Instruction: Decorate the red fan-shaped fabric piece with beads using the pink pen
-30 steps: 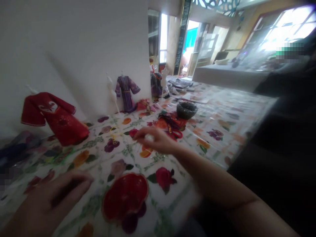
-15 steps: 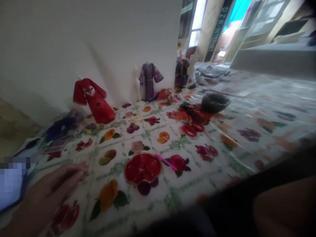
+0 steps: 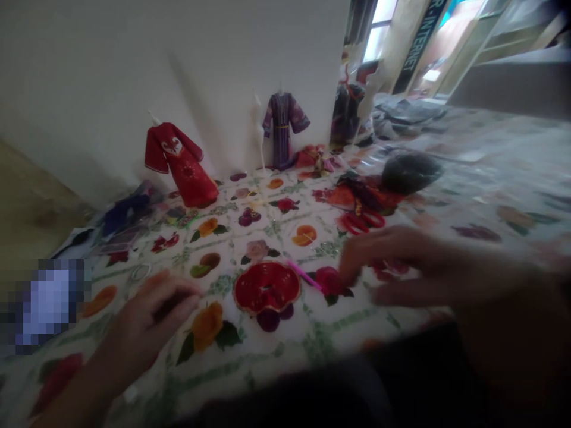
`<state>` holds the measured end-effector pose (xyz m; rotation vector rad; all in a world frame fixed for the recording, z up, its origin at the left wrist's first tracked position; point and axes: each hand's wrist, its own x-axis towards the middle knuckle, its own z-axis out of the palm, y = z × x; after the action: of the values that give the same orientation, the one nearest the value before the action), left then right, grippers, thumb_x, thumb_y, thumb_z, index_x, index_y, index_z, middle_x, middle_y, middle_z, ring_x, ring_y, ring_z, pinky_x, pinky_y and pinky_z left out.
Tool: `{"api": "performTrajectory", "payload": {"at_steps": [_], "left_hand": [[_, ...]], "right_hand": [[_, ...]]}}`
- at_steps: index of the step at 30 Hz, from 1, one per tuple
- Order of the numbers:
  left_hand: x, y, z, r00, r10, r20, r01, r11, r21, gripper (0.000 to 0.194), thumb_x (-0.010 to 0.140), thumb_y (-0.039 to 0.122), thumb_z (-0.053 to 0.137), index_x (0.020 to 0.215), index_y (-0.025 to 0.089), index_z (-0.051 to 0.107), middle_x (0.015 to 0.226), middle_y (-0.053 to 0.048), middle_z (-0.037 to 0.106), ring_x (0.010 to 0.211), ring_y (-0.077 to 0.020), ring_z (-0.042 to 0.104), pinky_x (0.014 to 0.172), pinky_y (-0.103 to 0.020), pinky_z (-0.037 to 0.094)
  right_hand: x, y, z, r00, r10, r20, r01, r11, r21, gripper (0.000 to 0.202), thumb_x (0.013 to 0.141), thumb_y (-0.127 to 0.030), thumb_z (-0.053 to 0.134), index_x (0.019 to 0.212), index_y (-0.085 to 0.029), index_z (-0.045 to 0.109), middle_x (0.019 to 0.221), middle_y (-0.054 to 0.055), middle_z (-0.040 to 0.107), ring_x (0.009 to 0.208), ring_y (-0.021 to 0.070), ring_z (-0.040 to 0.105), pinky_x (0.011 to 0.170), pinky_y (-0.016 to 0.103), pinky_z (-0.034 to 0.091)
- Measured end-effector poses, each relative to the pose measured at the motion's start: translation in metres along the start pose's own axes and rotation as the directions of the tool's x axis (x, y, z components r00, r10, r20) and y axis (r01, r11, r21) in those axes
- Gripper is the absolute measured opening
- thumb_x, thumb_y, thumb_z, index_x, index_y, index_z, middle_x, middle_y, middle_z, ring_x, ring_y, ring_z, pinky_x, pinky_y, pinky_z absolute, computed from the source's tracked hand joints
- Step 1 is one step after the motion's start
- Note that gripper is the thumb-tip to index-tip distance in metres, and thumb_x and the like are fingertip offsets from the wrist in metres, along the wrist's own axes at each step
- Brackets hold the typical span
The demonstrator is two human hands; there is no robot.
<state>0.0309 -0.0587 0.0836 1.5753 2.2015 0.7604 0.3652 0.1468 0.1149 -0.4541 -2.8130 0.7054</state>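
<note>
A round red piece (image 3: 250, 288) with a scalloped gold edge lies flat on the fruit-patterned tablecloth (image 3: 285, 351). At its upper right rests a thin pink stick (image 3: 307, 277); I cannot tell its kind. My left hand (image 3: 145, 327) is at the table left of the red piece, fingers stretched forward and nothing visible in them. From the right reaches my right hand (image 3: 410, 267), slightly blurred, thumb and fingers apart and bent downward near the pink stick's lower end. Beyond it are scissors (image 3: 377, 221) with red handles, their blades hidden among dark and orange cloth (image 3: 345, 195).
Against the wall stand a small red dress (image 3: 196, 181) and a purple robe (image 3: 282, 131) on forms, with a bare white form (image 3: 257, 125) between. A dark bowl-like bundle (image 3: 410, 171) sits at right. Blue cloth (image 3: 127, 214) and a blurred-out screen (image 3: 49, 306) lie left.
My right hand has come over the table from the lower right, towards the pink stick. My left hand has moved right, closer to the red piece. The view has shifted slightly.
</note>
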Motion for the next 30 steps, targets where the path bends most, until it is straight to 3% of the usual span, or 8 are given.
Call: {"api": "performTrajectory", "payload": {"at_steps": [2,3,7,11,13,17,24,30], "left_hand": [[0.004,-0.002,0.003,0.993,0.064,0.104,-0.066,0.998,0.016,0.022,0.090,0.045,0.058,0.089,0.027,0.070,0.092,-0.001,0.071,0.085,-0.0219,0.065,0.070,-0.030,0.050],[0.005,-0.002,0.005,0.984,0.085,0.156,-0.089,0.996,0.020,0.023,0.092,0.045,0.056,0.091,0.026,0.070,0.091,-0.002,0.071,0.082,-0.0206,0.065,0.069,-0.029,0.050],[0.008,0.000,0.025,0.933,0.155,0.325,-0.163,0.987,-0.002,0.023,0.098,0.039,0.048,0.100,0.026,0.067,0.092,-0.001,0.069,0.075,-0.0165,0.064,0.066,-0.027,0.050],[0.016,0.002,0.044,0.859,0.332,0.390,-0.355,0.935,-0.014,0.019,0.095,0.029,0.052,0.109,0.024,0.065,0.114,-0.006,0.066,0.103,-0.0219,0.063,0.089,-0.035,0.051],[0.026,0.000,0.048,0.879,0.331,0.342,-0.360,0.933,0.023,0.020,0.096,0.030,0.052,0.109,0.022,0.063,0.117,-0.009,0.064,0.106,-0.0243,0.062,0.092,-0.039,0.050],[0.051,-0.007,0.054,0.929,0.203,0.310,-0.244,0.965,0.100,0.021,0.098,0.036,0.049,0.102,0.020,0.061,0.106,-0.009,0.064,0.095,-0.0248,0.062,0.079,-0.038,0.049],[0.061,-0.010,0.071,0.892,0.250,0.377,-0.290,0.955,0.054,0.007,0.086,0.017,0.051,0.079,0.020,0.051,0.092,-0.004,0.058,0.086,-0.0208,0.055,0.075,-0.035,0.043],[0.059,-0.013,0.059,0.908,0.219,0.356,-0.218,0.975,-0.042,0.006,0.086,0.018,0.050,0.082,0.021,0.047,0.078,0.001,0.057,0.070,-0.0152,0.056,0.063,-0.028,0.041]], "right_hand": [[0.013,0.002,0.018,0.983,-0.010,0.184,-0.007,0.996,0.091,0.013,0.098,-0.025,0.061,0.109,-0.027,0.067,0.099,0.000,0.070,0.084,0.0110,0.066,0.074,0.022,0.050],[0.020,0.003,0.031,0.978,0.030,0.209,-0.038,0.999,0.036,0.012,0.098,-0.024,0.058,0.107,-0.023,0.066,0.097,0.002,0.069,0.083,0.0131,0.065,0.073,0.025,0.049],[0.040,0.014,0.080,0.976,0.139,0.166,-0.100,0.970,-0.221,0.010,0.095,-0.019,0.052,0.097,-0.016,0.061,0.095,0.009,0.067,0.082,0.0204,0.063,0.071,0.034,0.044],[0.043,0.022,0.103,0.979,0.180,0.098,-0.141,0.938,-0.318,0.011,0.089,-0.012,0.048,0.094,-0.016,0.057,0.090,0.010,0.065,0.074,0.0206,0.061,0.064,0.034,0.039],[0.042,0.023,0.103,0.973,0.210,0.094,-0.166,0.924,-0.343,0.013,0.087,-0.010,0.047,0.094,-0.015,0.056,0.089,0.009,0.065,0.073,0.0204,0.061,0.063,0.034,0.038],[0.042,0.018,0.091,0.960,0.244,0.140,-0.182,0.918,-0.353,0.012,0.085,-0.010,0.048,0.090,-0.015,0.057,0.091,0.010,0.065,0.078,0.0199,0.064,0.068,0.032,0.042],[0.044,0.017,0.076,0.969,0.231,0.088,-0.217,0.965,-0.148,0.009,0.087,-0.014,0.049,0.090,-0.019,0.055,0.091,0.006,0.062,0.073,0.0170,0.057,0.064,0.030,0.039],[0.061,0.017,0.079,0.987,0.160,0.024,-0.157,0.983,-0.100,0.005,0.089,-0.015,0.048,0.086,-0.020,0.046,0.089,0.005,0.056,0.075,0.0174,0.053,0.068,0.030,0.038]]}}
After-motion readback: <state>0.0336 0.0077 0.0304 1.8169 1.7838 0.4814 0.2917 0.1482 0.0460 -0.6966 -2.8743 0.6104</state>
